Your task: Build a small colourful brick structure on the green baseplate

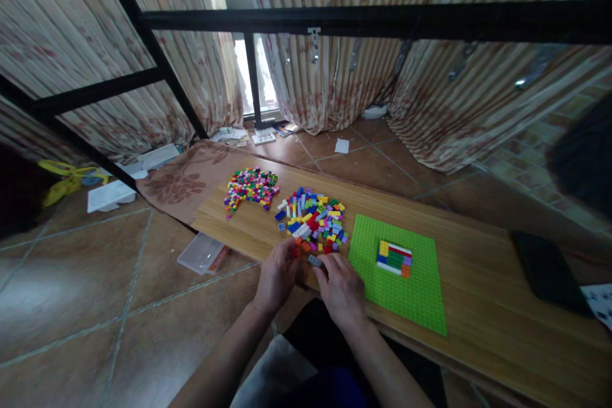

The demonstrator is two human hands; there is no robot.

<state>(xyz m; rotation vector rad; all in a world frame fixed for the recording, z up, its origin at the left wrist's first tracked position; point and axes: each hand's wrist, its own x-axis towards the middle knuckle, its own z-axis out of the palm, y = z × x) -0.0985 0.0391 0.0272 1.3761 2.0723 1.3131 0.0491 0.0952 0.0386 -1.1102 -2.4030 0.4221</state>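
Observation:
My left hand (277, 274) is at the front edge of the wooden table, fingers closed on a small red toy brick (296, 253) at the fingertips. Beside it, my right hand (343, 287) pinches a grey-blue toy brick (314, 260) between thumb and fingers. Just beyond both hands spreads a loose pile of mixed toy bricks (313, 220). To the right lies a green baseplate (415, 299). On it sits a compact rectangular block of joined bricks (394, 259) in yellow, red, white, blue, green, purple and orange.
A heap of smaller colourful pieces (251, 190) lies on the table's (224, 223) far left part. A dark flat object (547, 273) rests at the right. Below the table's left side, a clear plastic box (201, 253) stands on the tiled floor. A black metal frame (335, 18) crosses before curtains.

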